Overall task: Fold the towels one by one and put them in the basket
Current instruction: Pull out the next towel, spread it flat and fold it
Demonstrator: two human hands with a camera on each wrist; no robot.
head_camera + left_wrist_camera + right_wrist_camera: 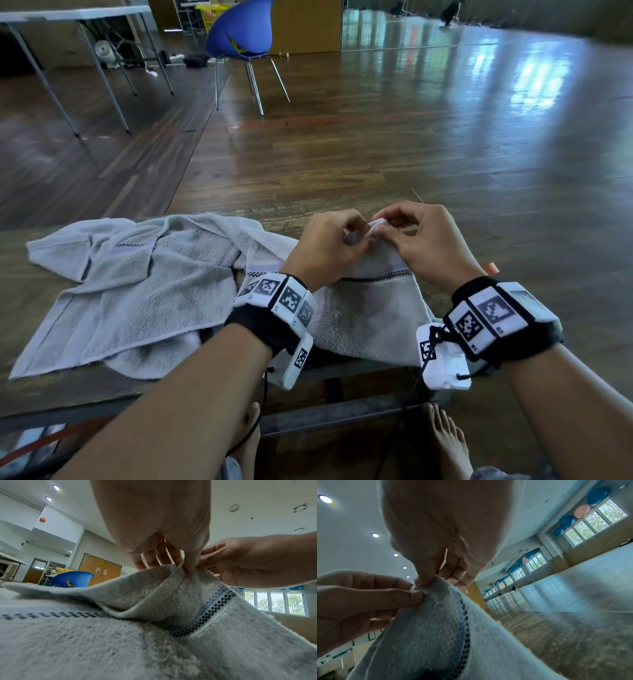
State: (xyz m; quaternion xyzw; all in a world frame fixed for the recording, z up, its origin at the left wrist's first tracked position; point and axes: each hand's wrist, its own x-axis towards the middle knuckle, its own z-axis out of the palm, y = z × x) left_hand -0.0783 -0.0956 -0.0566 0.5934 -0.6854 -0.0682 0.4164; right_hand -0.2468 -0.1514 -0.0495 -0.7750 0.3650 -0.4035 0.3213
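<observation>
The towel (147, 291) lies rumpled on the worktop (30, 387) before me. My left hand (325, 246) and right hand (428, 236) both pinch its raised corner, fingertips touching.

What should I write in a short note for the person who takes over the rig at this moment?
Left hand and right hand both pinch one raised corner of the grey towel; the rest lies crumpled on the table.
Done: no finished fold shows.
Left: fold this towel and put it in a basket. The only basket in view is a yellow one far behind the blue chair.
</observation>
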